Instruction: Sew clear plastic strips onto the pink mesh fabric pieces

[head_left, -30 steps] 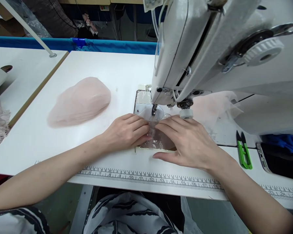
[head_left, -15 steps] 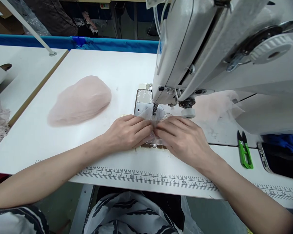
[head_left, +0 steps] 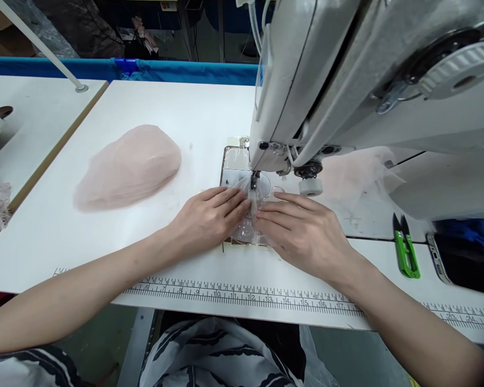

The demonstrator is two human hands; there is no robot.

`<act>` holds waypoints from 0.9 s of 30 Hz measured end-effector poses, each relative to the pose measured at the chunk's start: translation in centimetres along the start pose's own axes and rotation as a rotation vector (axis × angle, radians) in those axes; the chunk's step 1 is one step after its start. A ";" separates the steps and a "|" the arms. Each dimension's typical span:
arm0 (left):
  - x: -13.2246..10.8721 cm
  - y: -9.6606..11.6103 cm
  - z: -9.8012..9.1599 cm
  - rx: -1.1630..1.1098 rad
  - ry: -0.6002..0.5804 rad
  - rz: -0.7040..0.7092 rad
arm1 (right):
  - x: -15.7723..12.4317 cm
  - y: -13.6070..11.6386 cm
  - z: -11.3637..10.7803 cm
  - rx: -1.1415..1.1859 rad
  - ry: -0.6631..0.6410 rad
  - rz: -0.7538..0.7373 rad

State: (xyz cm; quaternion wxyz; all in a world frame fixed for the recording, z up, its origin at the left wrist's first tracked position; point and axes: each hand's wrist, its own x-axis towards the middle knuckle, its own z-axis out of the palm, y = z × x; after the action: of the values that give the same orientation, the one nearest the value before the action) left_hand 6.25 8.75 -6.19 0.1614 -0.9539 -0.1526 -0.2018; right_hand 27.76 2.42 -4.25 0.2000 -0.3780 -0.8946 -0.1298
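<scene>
A thin, sheer piece of fabric (head_left: 255,207) lies under the presser foot (head_left: 255,180) of the sewing machine (head_left: 284,102). My left hand (head_left: 212,217) rests on its left side, fingers stretched out flat toward the foot. On the right, my right hand (head_left: 300,226) lies with its fingers extended and slightly apart, fingertips at the fabric's edge. Both thumbs are mostly hidden. Between the fingertips a narrow strip of fabric shows over the metal needle plate (head_left: 234,161).
A pile of pale pink sheer pieces (head_left: 131,166) lies to the left. More pink fabric (head_left: 355,174) sits under the machine arm. Green thread snips (head_left: 406,252) and a phone (head_left: 463,263) lie at the right. A printed ruler (head_left: 234,295) runs along the table's front edge.
Both hands have loosened from bent, gathered fingers to flatter, straighter ones. The fingertips have drawn slightly apart, so more of the fabric and needle plate shows. The view has shifted slightly.
</scene>
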 end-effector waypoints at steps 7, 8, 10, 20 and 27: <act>-0.1 -0.1 0.1 0.012 -0.018 0.000 | -0.1 0.1 -0.1 -0.001 0.013 0.011; -0.1 -0.2 0.2 0.010 -0.020 0.000 | -0.1 0.1 0.0 0.000 0.008 0.015; -0.1 -0.3 0.3 0.005 -0.021 0.002 | -0.2 0.1 0.0 0.003 -0.004 0.027; 0.1 -0.7 0.3 0.015 0.002 0.046 | -0.3 0.4 0.6 -0.024 -0.004 0.037; -0.2 -0.8 0.4 0.005 -0.012 0.033 | -0.3 0.5 0.7 -0.031 -0.025 0.032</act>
State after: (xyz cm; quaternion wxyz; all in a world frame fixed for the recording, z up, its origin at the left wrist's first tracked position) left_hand 5.94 9.55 -6.38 0.1663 -0.9570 -0.1382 -0.1931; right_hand 28.10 2.83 -4.92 0.1851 -0.3969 -0.8887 -0.1356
